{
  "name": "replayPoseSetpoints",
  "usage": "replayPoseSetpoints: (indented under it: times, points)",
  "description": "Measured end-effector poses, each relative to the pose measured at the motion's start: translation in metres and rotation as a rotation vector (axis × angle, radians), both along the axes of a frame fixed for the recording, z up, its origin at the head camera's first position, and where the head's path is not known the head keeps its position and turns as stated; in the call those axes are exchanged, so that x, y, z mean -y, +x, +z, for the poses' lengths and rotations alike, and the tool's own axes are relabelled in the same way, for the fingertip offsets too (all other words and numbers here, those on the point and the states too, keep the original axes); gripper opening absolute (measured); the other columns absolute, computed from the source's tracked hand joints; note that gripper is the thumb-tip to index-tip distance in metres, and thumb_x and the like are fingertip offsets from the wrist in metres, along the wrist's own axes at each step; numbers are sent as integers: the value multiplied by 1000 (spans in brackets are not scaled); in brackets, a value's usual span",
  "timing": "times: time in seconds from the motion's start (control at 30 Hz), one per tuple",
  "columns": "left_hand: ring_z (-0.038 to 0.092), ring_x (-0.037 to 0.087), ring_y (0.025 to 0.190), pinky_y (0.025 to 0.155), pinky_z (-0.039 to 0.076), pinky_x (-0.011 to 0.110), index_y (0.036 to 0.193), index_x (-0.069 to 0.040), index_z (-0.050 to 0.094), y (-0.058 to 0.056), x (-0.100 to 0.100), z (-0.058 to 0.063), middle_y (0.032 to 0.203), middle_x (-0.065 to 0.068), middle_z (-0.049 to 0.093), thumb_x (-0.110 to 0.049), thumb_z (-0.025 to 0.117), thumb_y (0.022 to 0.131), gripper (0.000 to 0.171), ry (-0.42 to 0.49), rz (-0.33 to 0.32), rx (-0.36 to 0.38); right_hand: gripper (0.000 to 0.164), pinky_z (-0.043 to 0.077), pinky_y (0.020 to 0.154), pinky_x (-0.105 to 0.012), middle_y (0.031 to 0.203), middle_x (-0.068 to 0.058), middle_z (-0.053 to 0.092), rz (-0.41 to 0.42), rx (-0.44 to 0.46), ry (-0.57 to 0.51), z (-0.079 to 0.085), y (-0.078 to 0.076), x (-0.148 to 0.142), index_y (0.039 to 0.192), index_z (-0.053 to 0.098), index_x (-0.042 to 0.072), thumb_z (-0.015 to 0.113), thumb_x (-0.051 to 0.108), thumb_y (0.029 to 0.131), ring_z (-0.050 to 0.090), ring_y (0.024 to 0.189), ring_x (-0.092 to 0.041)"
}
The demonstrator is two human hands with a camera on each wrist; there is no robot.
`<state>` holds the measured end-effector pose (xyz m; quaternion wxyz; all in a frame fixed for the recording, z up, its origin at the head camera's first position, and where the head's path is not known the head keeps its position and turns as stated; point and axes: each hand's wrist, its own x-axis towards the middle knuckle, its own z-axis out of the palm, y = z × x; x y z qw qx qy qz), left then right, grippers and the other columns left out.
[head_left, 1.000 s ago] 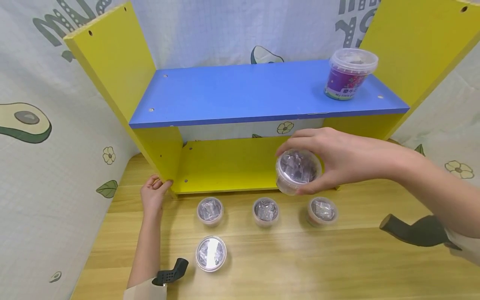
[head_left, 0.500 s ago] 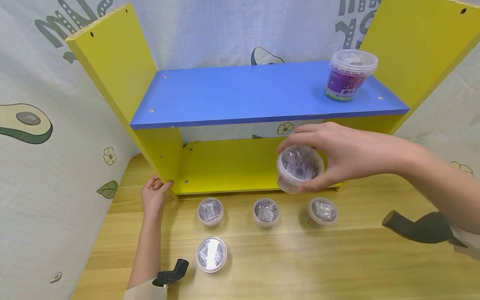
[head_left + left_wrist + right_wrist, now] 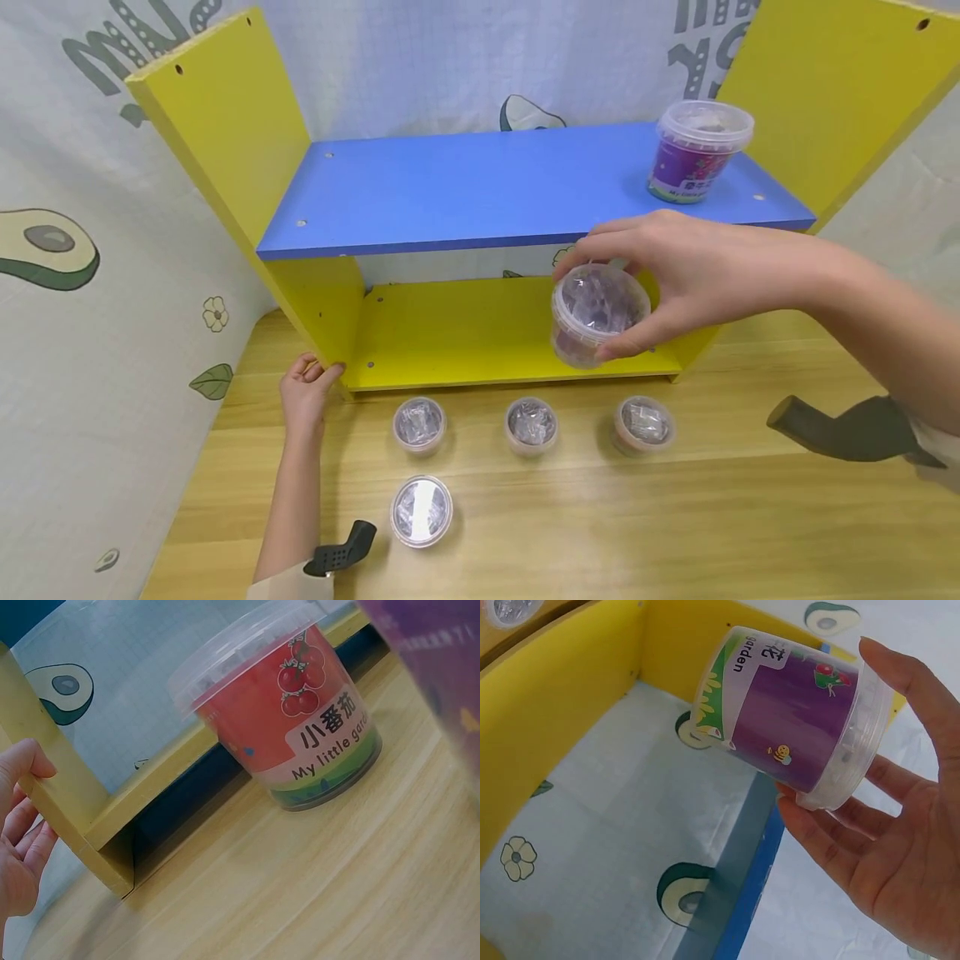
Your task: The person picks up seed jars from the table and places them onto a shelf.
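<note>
My right hand (image 3: pixel 667 275) grips a clear lidded plastic tub (image 3: pixel 592 312) by its rim, thumb on one side and fingers on the other. In the right wrist view the tub (image 3: pixel 787 720) shows a purple label with a bee. It hangs in front of the gap between the blue shelf board (image 3: pixel 450 192) and the yellow bottom board (image 3: pixel 457 333). My left hand (image 3: pixel 306 392) pinches the front edge of the shelf's yellow left side panel (image 3: pixel 67 817), near its foot. Right of that hand, a red-labelled tomato tub (image 3: pixel 292 712) stands on the table.
Three tubs stand in a row before the shelf: left (image 3: pixel 419 425), middle (image 3: pixel 531 425) and right (image 3: pixel 644 423). Another tub (image 3: pixel 422 511) is nearer the front. A purple-labelled tub (image 3: pixel 697 154) stands at the right of the blue board. The yellow right panel (image 3: pixel 847 92) rises beside it.
My right hand has lifted the tub a little, toward the blue board's front edge. The left hand stays on the side panel, and the other tubs have not moved.
</note>
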<state>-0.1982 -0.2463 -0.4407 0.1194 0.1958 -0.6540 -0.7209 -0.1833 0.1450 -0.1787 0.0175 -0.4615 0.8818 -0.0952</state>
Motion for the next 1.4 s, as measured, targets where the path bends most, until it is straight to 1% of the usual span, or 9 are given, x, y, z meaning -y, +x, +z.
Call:
replayPoseSetpoints:
  times: [0.37,0.53,0.63,0.73,0.83,0.97,1.17,1.33,1.4]
  points:
    - [58,5,79,69,42,21,85,-11,54,0,1,-1,67,-16,66,4,65,78,20,-8,-11,3,59,45,68,-26,112,18,57,-21,-12,13,11,-6,3,116,57,25,79,47,66,50,85,-2]
    - [56,8,85,74,41,22,84,-12,56,0,1,0,66,-15,66,5,65,78,20,0,-15,-25,57,46,68,-26,112,19,57,-12,-17,16,15,-9,3,116,57,28,77,50,67,51,87,-1]
    - [54,10,90,77,40,22,83,-12,58,1,1,0,67,-12,68,4,65,77,19,7,-15,-43,59,47,68,-26,113,21,55,-19,-18,25,17,-13,2,117,55,32,75,55,66,50,91,0]
    - [54,11,89,76,40,22,82,-12,58,2,0,0,70,-8,69,5,65,77,19,21,-5,-48,59,49,70,-25,114,26,52,-27,-17,37,16,-17,1,118,52,38,72,59,66,49,94,3]
    - [55,10,87,75,42,21,82,-12,57,1,0,0,70,-9,69,6,65,77,20,25,-4,-42,59,49,72,-24,115,29,50,-20,-15,40,16,-21,1,118,49,43,71,60,66,47,96,5]
    - [57,8,85,74,42,20,82,-12,57,1,0,0,67,-13,67,7,64,78,21,26,-10,-41,59,49,73,-25,116,28,50,-8,-10,37,17,-23,2,118,49,43,71,59,67,47,97,4]
    - [54,11,88,77,40,23,83,-12,57,0,1,-1,69,-12,68,7,64,77,21,18,-14,-45,56,49,77,-26,114,30,50,-40,19,68,25,-24,7,116,49,45,69,62,67,48,99,7]
    - [53,11,89,78,39,24,83,-12,57,0,1,-2,71,-10,68,6,64,77,21,15,-12,-41,58,50,75,-28,114,28,51,-52,13,73,29,-32,5,117,48,47,69,63,66,53,93,3]
    - [55,10,87,76,40,22,83,-13,57,0,1,-2,69,-13,67,6,64,77,21,7,-11,-37,60,50,75,-28,114,27,51,-59,14,75,30,-37,4,119,48,48,70,63,65,54,92,3]
